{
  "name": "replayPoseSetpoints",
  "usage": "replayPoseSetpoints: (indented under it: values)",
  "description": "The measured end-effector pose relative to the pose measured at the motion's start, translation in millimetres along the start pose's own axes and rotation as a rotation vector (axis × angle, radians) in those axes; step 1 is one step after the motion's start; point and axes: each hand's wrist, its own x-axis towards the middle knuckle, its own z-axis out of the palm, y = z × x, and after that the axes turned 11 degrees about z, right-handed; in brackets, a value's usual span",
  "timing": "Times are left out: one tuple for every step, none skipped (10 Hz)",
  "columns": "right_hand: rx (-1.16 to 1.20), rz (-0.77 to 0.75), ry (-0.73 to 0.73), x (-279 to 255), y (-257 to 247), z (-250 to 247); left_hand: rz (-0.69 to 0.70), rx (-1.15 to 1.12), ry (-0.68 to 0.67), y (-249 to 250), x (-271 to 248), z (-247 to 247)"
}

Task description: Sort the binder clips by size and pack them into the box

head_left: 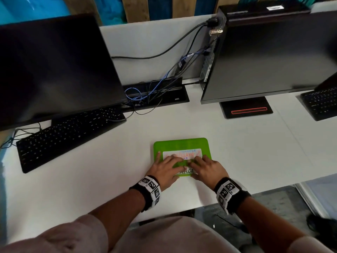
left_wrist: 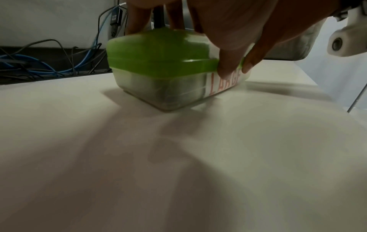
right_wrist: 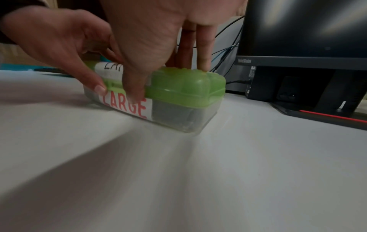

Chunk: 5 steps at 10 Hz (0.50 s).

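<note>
A box with a green lid [head_left: 180, 145] and a clear base stands shut on the white desk, near its front edge. A white label reading LARGE [right_wrist: 125, 105] is on its front wall. My left hand [head_left: 164, 168] lies on the lid's left half and my right hand [head_left: 207, 168] on its right half. On each hand the fingers rest on top and the thumb presses the lid's front rim, as with the right thumb [right_wrist: 135, 92] and left thumb [left_wrist: 228, 69]. Dark contents [right_wrist: 172, 114] show through the clear wall, too blurred to identify. No loose binder clips are in view.
A black keyboard [head_left: 67, 132] and a dark monitor [head_left: 54, 70] stand at the left. A second monitor [head_left: 273, 57] with its stand base [head_left: 246, 110] is at the back right, beside another keyboard [head_left: 321, 103]. Tangled cables [head_left: 145, 94] lie behind the box.
</note>
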Motion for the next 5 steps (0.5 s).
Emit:
replayPoseSetpoints:
  values:
    - [0.007, -0.033, 0.036, 1.6, -1.8, -2.1, 0.006, 0.030, -0.017, 2.2, 0.6, 1.6]
    - [0.017, -0.017, 0.031, 0.3, -4.5, -3.7, 0.017, 0.017, 0.024, 2.3, 1.4, 0.7]
    - [0.064, 0.026, -0.005, 0.7, -4.1, -0.5, 0.008, -0.033, 0.024, 5.3, -1.0, -1.8]
    - [0.054, 0.024, -0.071, 2.6, -0.8, -2.6, -0.005, -0.168, 0.068, 2.5, -2.6, -16.3]
    - [0.059, 0.013, 0.010, 11.4, 8.5, -20.4, 0.024, -0.330, 0.276, -5.4, -28.4, 2.8]
